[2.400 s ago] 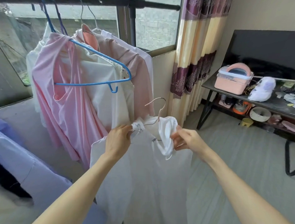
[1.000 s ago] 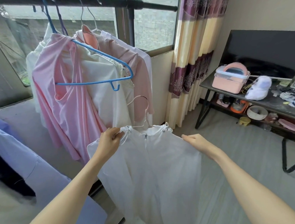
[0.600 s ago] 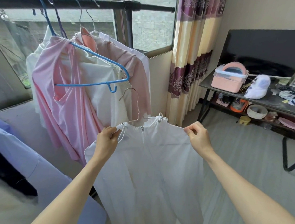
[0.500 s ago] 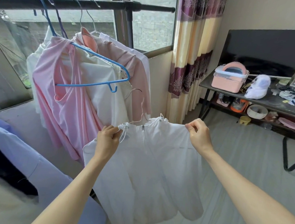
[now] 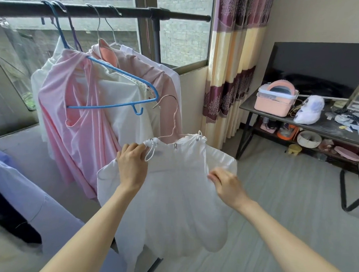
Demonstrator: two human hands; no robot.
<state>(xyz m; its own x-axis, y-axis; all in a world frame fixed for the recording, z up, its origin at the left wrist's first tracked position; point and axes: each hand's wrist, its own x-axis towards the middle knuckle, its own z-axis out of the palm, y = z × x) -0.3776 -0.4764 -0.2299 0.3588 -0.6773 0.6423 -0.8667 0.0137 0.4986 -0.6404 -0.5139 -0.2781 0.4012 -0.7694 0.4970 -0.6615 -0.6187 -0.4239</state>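
Up front, a white garment (image 5: 177,207) hangs on a thin pink wire hanger (image 5: 174,123), held in the air between both hands, below and in front of the clothes rail (image 5: 118,12). The left hand (image 5: 132,166) grips the garment at its left shoulder, fingers curled over the gathered neckline beside a drawstring loop. The right hand (image 5: 226,184) is lower, at the garment's right side, and pinches a fold of the cloth between thumb and fingertips; this hand is a little blurred. The hanger's hook stands free above the neckline and is not on the rail. The rest of the garment falls loosely below the hands, above the floor.

Behind it, a pink top (image 5: 80,127) hangs on a blue hanger (image 5: 114,106) from the rail, with cream, dusty-pink and white clothes packed close beside it. A striped purple and yellow curtain (image 5: 233,66) hangs by the window to the right. Further right stands a dark bench (image 5: 329,130) with a pink box (image 5: 276,99) and a fluffy white thing (image 5: 308,111) on it.
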